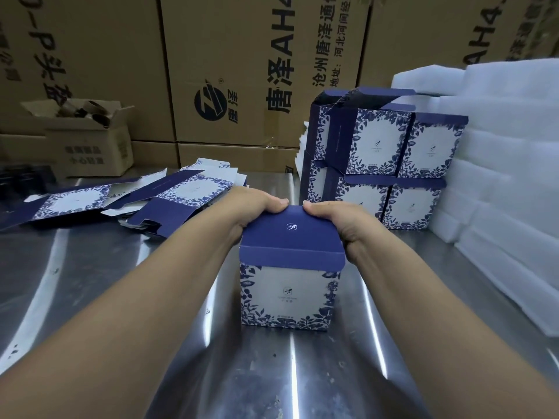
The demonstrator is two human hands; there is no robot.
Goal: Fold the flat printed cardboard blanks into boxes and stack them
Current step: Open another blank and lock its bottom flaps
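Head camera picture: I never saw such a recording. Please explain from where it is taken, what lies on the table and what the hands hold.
There is no machine here: a person wears one wide camera on the head, so you look down along both bare arms. The left hand and the right hand grip a blue-and-white printed box that stands upright on the shiny metal table, fingers curled over its dark blue lid. Left of it lie flat blanks, not yet folded. Behind on the right, finished boxes are stacked beside white foam sheets. Brown cartons stand at the back.
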